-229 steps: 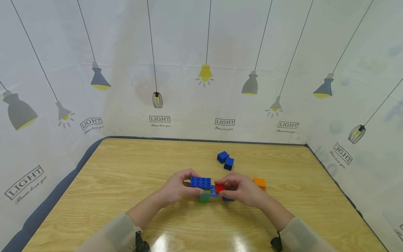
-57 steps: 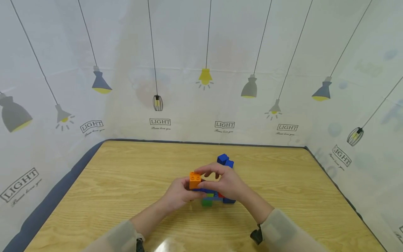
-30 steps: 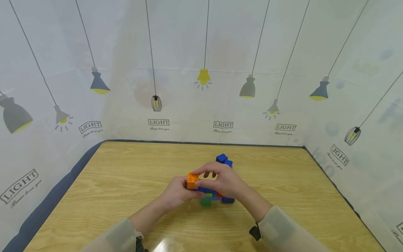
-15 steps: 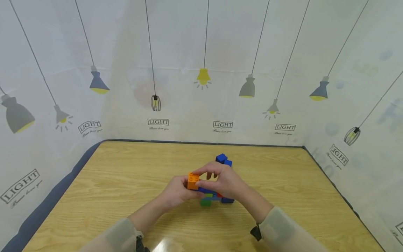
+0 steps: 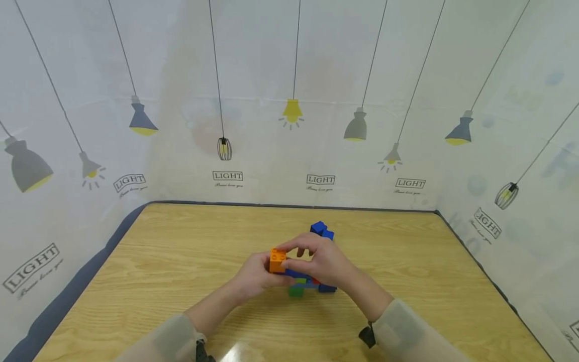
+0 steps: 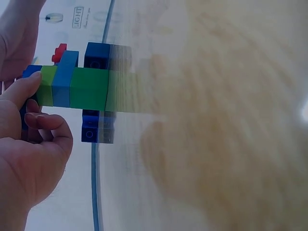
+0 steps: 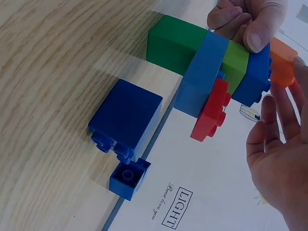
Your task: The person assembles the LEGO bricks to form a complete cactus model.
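Observation:
My right hand (image 5: 326, 259) pinches an orange toy building brick (image 5: 277, 264) between thumb and fingers. The orange brick sits at the left end of a long blue brick (image 7: 252, 77), whose studs show beside it in the right wrist view. My left hand (image 5: 253, 276) grips that blue brick from the side, its thumb near a lime green brick (image 6: 46, 79). Below come a lighter blue brick (image 6: 63, 84) and, at the table, a dark green brick (image 6: 89, 89). A red brick (image 7: 211, 111) is fixed on the lighter blue one, partly covered by my right hand in the head view.
Just right of the stack, a dark blue brick (image 5: 327, 288) lies on the wooden table (image 5: 203, 226). Two more blue bricks (image 5: 318, 228) lie close together behind my right hand. A cloth wall (image 5: 267, 151) printed with lamps closes off the table's back and sides.
Earlier, my right hand held the red brick while the orange one lay at the right; now the orange brick is on the stack's left end. Over the last second both hands stay nearly still.

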A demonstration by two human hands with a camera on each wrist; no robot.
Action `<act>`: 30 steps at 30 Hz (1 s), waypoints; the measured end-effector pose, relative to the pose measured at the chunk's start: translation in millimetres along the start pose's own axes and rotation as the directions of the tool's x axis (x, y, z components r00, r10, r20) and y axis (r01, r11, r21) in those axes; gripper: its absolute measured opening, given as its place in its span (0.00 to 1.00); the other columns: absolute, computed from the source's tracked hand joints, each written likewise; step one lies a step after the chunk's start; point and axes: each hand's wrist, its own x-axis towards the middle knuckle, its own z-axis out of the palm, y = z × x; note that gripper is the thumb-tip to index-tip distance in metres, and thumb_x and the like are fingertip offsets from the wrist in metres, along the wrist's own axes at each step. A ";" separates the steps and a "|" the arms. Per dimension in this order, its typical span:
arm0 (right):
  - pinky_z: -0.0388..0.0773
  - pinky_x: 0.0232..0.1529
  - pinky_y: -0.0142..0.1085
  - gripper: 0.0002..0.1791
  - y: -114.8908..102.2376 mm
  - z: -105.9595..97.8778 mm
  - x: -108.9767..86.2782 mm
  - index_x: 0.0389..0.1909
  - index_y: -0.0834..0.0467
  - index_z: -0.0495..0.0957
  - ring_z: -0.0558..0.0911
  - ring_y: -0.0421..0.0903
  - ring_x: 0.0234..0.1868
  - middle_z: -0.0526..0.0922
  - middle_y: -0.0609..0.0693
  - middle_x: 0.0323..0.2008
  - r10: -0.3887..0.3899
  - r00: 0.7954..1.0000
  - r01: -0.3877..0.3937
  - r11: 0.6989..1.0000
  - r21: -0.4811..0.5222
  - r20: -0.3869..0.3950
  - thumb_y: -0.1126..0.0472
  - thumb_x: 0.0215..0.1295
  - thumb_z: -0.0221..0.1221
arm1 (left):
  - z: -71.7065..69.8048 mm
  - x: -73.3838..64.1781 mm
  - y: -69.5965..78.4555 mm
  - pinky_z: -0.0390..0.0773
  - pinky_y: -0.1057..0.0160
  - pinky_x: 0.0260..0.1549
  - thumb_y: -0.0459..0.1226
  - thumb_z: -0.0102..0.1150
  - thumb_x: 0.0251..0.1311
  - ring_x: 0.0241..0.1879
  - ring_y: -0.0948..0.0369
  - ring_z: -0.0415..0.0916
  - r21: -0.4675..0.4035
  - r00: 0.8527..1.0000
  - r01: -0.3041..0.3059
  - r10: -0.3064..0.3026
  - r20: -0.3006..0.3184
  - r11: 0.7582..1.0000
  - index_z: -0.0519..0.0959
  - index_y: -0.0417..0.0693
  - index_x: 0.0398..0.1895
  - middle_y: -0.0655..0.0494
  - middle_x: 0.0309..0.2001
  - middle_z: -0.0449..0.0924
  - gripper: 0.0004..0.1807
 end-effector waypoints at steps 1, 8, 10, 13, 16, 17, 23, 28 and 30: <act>0.85 0.48 0.41 0.18 0.6 -0.1 -0.5 0.61 0.47 0.89 0.85 0.48 0.48 0.92 0.42 0.55 0.002 1.000 -0.002 1.000 0.005 0.001 0.58 0.73 0.73 | 0.4 0.3 0.0 0.85 0.58 0.60 0.39 0.78 0.67 0.54 0.58 0.86 -0.001 1.000 -0.004 0.004 0.004 1.000 0.86 0.46 0.62 0.51 0.58 0.90 0.22; 0.81 0.50 0.45 0.21 3.6 -3.6 -4.6 0.65 0.45 0.87 0.85 0.50 0.52 0.91 0.42 0.59 0.073 0.997 -0.074 0.997 0.038 0.012 0.52 0.73 0.73 | 1.4 0.0 0.8 0.84 0.54 0.64 0.39 0.78 0.66 0.57 0.57 0.86 -0.004 1.000 -0.007 0.007 0.003 1.000 0.86 0.47 0.64 0.52 0.60 0.90 0.24; 0.81 0.50 0.44 0.21 5.3 -6.5 -6.5 0.64 0.45 0.87 0.85 0.49 0.53 0.90 0.43 0.59 0.094 0.996 -0.095 0.994 0.045 0.010 0.52 0.73 0.73 | 1.5 -0.3 1.2 0.84 0.54 0.64 0.40 0.79 0.66 0.56 0.57 0.86 -0.002 1.000 0.004 -0.004 0.000 1.000 0.86 0.47 0.63 0.52 0.59 0.90 0.24; 0.81 0.50 0.41 0.20 9.0 -11.1 -10.5 0.63 0.44 0.88 0.84 0.45 0.52 0.91 0.42 0.58 0.121 0.993 -0.121 0.992 0.032 0.001 0.52 0.72 0.73 | 1.6 -0.9 1.8 0.85 0.56 0.62 0.40 0.79 0.66 0.54 0.57 0.87 -0.008 1.000 0.016 -0.016 0.002 1.000 0.85 0.46 0.62 0.52 0.57 0.91 0.23; 0.81 0.49 0.39 0.18 14.9 -14.9 -16.1 0.61 0.45 0.89 0.84 0.45 0.51 0.91 0.41 0.57 0.131 0.991 -0.131 0.991 0.017 0.000 0.52 0.72 0.74 | 1.5 -1.2 2.4 0.86 0.58 0.61 0.39 0.78 0.66 0.54 0.57 0.88 -0.022 1.000 0.021 -0.021 0.005 1.000 0.85 0.44 0.62 0.51 0.56 0.91 0.23; 0.80 0.48 0.37 0.18 17.4 -15.6 -18.0 0.60 0.44 0.89 0.84 0.44 0.51 0.91 0.41 0.56 0.135 0.991 -0.135 0.991 0.011 0.002 0.51 0.72 0.74 | 1.3 -1.2 2.7 0.86 0.58 0.60 0.39 0.78 0.66 0.54 0.57 0.88 -0.024 1.000 0.026 -0.026 0.003 0.999 0.85 0.44 0.62 0.51 0.56 0.91 0.23; 0.78 0.43 0.34 0.13 32.1 -15.9 -26.7 0.55 0.47 0.91 0.84 0.50 0.49 0.93 0.45 0.53 0.112 0.994 -0.112 0.994 0.005 0.021 0.52 0.72 0.74 | 0.3 -0.8 2.6 0.86 0.60 0.57 0.40 0.79 0.66 0.51 0.58 0.87 -0.023 0.998 0.056 -0.056 -0.010 0.998 0.85 0.43 0.61 0.50 0.55 0.91 0.23; 0.77 0.41 0.32 0.10 35.1 -14.5 -29.8 0.52 0.44 0.92 0.83 0.47 0.46 0.93 0.40 0.50 0.120 0.993 -0.120 0.993 0.020 0.025 0.52 0.72 0.73 | 0.8 -0.2 0.8 0.85 0.61 0.55 0.40 0.80 0.65 0.50 0.58 0.86 -0.026 0.998 0.053 -0.053 -0.014 0.998 0.85 0.44 0.61 0.52 0.54 0.91 0.24; 0.76 0.41 0.32 0.10 34.9 -13.9 -30.6 0.52 0.43 0.92 0.83 0.42 0.45 0.93 0.40 0.49 0.127 0.992 -0.128 0.992 0.019 0.023 0.52 0.72 0.73 | 0.5 0.2 0.1 0.85 0.61 0.55 0.40 0.80 0.65 0.50 0.58 0.86 -0.019 0.999 0.047 -0.048 -0.016 0.999 0.84 0.44 0.61 0.52 0.54 0.91 0.24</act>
